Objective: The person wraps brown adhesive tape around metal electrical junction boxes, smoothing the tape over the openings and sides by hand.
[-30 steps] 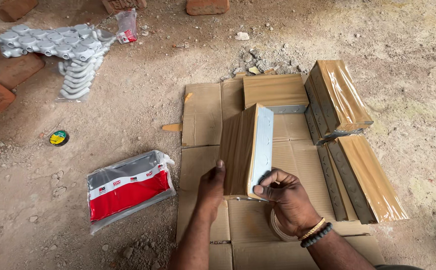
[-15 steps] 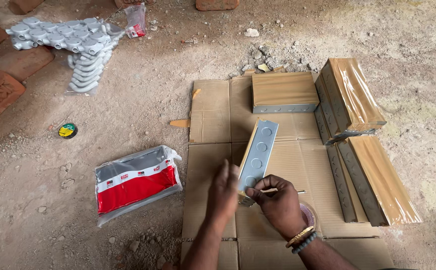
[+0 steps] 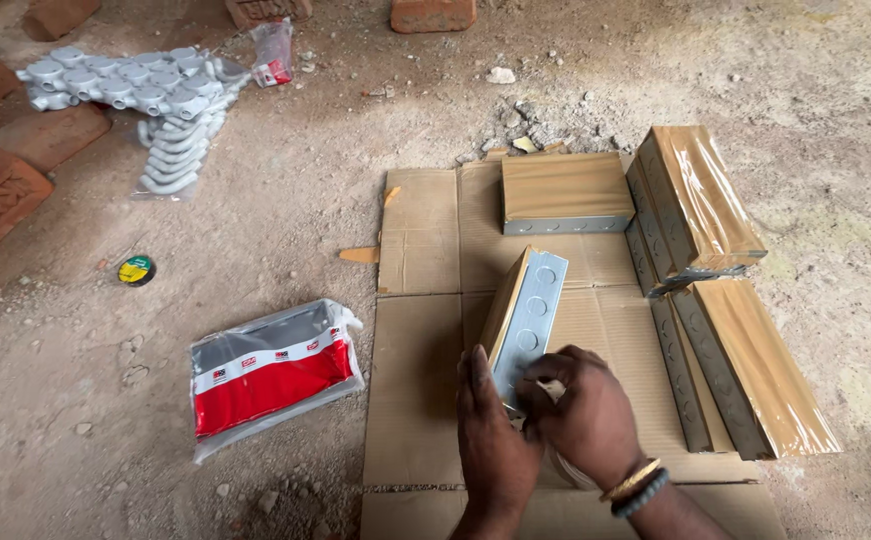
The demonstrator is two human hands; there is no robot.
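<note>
head view: the grey metal box (image 3: 524, 322) with its brown-wrapped face now stands tilted on edge low on the flattened cardboard (image 3: 416, 400), knockout side up. one second back it was held upright and higher off the sheet; half a second back it had tipped down; now its near end sits at the hands. left hand (image 3: 491, 440) lies flat against the box's near left side, fingers straight, not curled round it. right hand (image 3: 581, 415) is closed on the box's near corner, fingertips pinching at something pale there, too small to tell what. judged: box lowered to be worked at that corner. more wrapped boxes (image 3: 701, 205) stay stacked at right, one box (image 3: 566, 192) behind. red and grey packet (image 3: 271, 372), tape roll (image 3: 137, 270) and grey conduit fittings (image 3: 141, 95) unmoved on the dirt.
</note>
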